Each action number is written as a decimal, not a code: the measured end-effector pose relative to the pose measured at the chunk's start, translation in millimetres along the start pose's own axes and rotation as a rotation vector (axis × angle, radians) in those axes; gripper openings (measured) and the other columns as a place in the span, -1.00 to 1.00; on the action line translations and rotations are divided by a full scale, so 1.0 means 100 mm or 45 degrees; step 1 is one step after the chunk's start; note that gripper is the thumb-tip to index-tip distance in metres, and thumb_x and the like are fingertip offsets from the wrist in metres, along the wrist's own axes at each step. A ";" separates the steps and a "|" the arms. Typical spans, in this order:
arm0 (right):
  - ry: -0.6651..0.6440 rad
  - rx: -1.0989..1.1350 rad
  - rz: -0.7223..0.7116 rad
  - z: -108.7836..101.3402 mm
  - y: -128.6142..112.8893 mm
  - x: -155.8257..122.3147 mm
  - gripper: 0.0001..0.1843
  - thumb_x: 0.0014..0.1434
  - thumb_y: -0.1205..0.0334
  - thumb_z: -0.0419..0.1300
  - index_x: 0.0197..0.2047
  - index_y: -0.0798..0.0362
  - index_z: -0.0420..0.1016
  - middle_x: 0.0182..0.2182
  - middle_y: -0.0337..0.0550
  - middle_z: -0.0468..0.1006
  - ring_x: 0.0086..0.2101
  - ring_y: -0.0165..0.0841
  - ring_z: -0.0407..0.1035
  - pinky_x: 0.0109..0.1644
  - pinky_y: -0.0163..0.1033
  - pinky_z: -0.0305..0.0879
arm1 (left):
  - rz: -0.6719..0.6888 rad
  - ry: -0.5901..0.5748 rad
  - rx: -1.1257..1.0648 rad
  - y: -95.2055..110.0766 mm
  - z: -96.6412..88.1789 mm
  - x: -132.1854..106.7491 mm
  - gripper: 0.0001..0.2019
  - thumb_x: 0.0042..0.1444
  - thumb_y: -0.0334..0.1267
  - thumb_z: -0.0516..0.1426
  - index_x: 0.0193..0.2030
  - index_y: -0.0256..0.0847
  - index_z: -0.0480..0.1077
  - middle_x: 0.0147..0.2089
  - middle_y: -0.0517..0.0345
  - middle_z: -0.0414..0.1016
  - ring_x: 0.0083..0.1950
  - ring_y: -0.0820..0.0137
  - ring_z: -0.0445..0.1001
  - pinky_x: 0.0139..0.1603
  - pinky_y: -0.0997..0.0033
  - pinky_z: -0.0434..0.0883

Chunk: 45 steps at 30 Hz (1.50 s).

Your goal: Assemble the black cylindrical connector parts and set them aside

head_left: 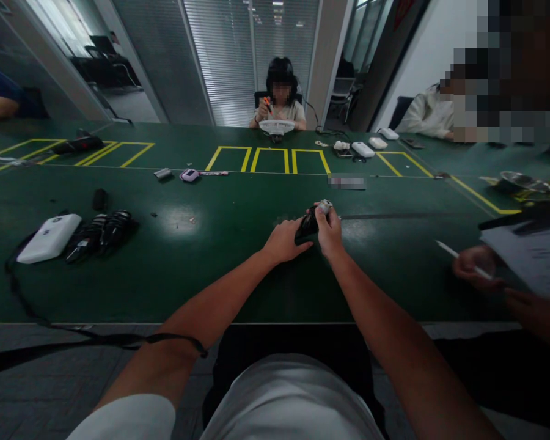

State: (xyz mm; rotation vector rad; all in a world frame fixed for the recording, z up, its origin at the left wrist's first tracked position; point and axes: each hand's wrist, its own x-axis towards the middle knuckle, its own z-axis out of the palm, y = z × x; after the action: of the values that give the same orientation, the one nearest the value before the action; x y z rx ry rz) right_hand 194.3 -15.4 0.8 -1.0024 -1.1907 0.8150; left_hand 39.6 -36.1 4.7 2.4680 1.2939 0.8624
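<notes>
Over the middle of the green table (201, 287) I hold a small black handheld device (308, 223) with a pale, silvery end (325, 205). My left hand (284, 240) is closed around the black body, its thumb lying along the near side. At the silvery end, my right hand (330, 231) is closed with the thumb pressed on it. The device is tilted, with that end pointing up and away to the right. My fingers cover much of it, so its exact kind cannot be made out.
At left lie a white box (50, 237), black cable bundles (101, 232) and a dark strap (110, 338) crossing my left forearm. A silver cylinder (163, 175) and a pink gadget (189, 175) lie farther off. At right, another person's hand (476, 266) holds a white pen (447, 249).
</notes>
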 end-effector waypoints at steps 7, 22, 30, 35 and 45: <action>-0.137 -0.013 0.001 -0.01 -0.02 -0.03 -0.47 0.17 -0.27 0.14 -0.02 -0.01 0.43 -0.16 -0.10 0.58 -0.18 -0.30 0.48 -0.03 -0.14 0.42 | 0.018 0.003 0.026 -0.06 0.06 -0.01 -0.75 0.18 -0.07 0.19 -0.18 -0.24 0.48 -0.27 -0.02 0.50 -0.24 0.22 0.45 -0.19 0.22 0.40; -0.197 -0.185 -0.067 -0.02 -0.12 -0.10 -0.50 0.18 -0.22 0.14 -0.09 0.01 0.57 -0.25 -0.15 0.57 -0.25 -0.30 0.44 -0.09 -0.17 0.37 | -0.023 0.047 -0.096 -0.03 0.10 -0.04 -0.77 0.18 -0.11 0.20 -0.22 -0.26 0.46 -0.30 0.02 0.51 -0.27 0.28 0.45 -0.22 0.28 0.38; -0.126 -0.321 -0.165 -0.07 -0.17 -0.08 -0.52 0.19 -0.18 0.14 -0.07 0.02 0.58 -0.21 -0.10 0.61 -0.19 -0.23 0.47 -0.01 -0.09 0.37 | 0.011 0.054 -0.102 -0.01 0.11 -0.04 -0.73 0.16 -0.09 0.22 -0.15 -0.26 0.48 -0.27 0.00 0.53 -0.26 0.26 0.46 -0.21 0.26 0.40; -0.116 -0.187 -0.149 0.02 -0.14 -0.10 -0.53 0.18 -0.14 0.17 0.00 0.01 0.51 -0.13 -0.07 0.58 -0.19 -0.27 0.46 -0.03 -0.11 0.39 | 0.022 0.048 -0.113 -0.03 0.11 -0.03 -0.76 0.18 -0.12 0.20 -0.16 -0.27 0.48 -0.28 -0.01 0.53 -0.27 0.27 0.46 -0.23 0.27 0.40; -0.089 -0.033 0.014 0.04 -0.17 -0.09 -0.56 0.14 -0.19 0.20 -0.17 0.02 0.46 -0.32 -0.16 0.53 -0.32 -0.32 0.47 -0.23 -0.21 0.46 | 0.021 0.027 -0.130 -0.01 0.11 -0.02 -0.74 0.17 -0.08 0.21 -0.17 -0.25 0.48 -0.27 0.00 0.53 -0.27 0.28 0.46 -0.22 0.28 0.40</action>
State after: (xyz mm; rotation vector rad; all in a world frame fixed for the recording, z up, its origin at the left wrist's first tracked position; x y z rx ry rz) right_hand 188.3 -28.7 13.7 -1.0097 -1.2595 0.8514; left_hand 44.5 -36.6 -5.4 2.4002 1.2063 0.9365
